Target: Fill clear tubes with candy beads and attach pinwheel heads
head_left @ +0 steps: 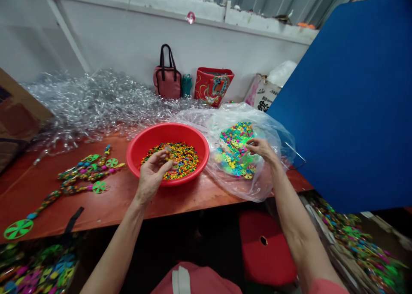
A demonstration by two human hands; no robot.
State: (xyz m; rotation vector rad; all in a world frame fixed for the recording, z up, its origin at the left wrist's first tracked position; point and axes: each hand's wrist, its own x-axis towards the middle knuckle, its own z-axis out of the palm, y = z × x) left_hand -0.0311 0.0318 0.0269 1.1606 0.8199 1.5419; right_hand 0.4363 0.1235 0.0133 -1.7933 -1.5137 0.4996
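Note:
My left hand (152, 174) is over the near left part of a red plastic basin (135, 165). Its thumb and fingers close around a small see-through piece (168, 148), too small to make out well. Many small coloured beads (185, 159), mostly yellow, orange and green, lie in the basin. To the right, my right hand (261, 149) hovers over an opened clear plastic bag (257, 189). Its fingers are curved and apart, close to bright plastic pieces (236, 146) in green, yellow, blue and pink; I see nothing held there.
Finished-looking bead strings (72, 180) with green wheels lie on the red table (106, 212). Clear plastic tubes (96, 96) are heaped behind. Two bags, pink (168, 83) and red (214, 86), stand by the wall. A blue panel (347, 105) borders the right; a red stool (265, 255) sits below.

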